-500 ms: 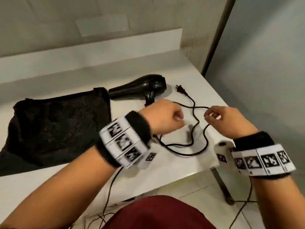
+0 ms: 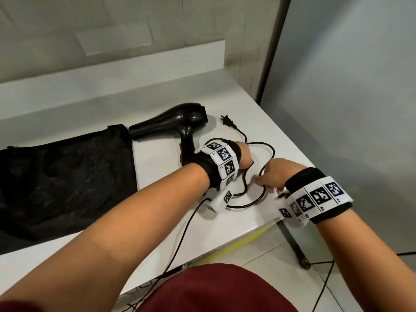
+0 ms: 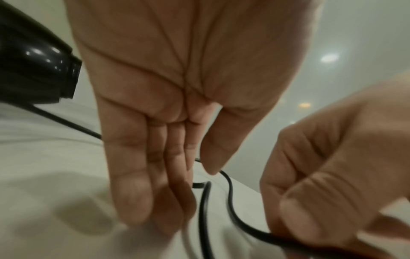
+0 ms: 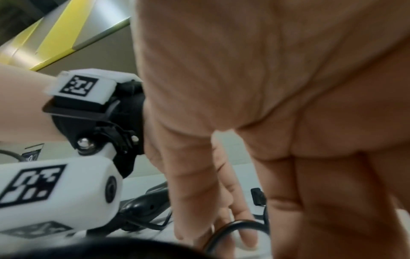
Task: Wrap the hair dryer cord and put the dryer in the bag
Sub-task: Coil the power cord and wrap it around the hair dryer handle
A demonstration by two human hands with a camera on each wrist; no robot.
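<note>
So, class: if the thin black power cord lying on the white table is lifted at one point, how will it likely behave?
The thin black power cord probably droops limply: it already lies in loose curves. Its plug end likely drags behind. The right hand pinching it suggests little weight.

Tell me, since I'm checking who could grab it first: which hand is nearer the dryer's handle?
Left. The left hand sits just right of the dryer handle; the right hand is farther right, pinching the cord.
</note>
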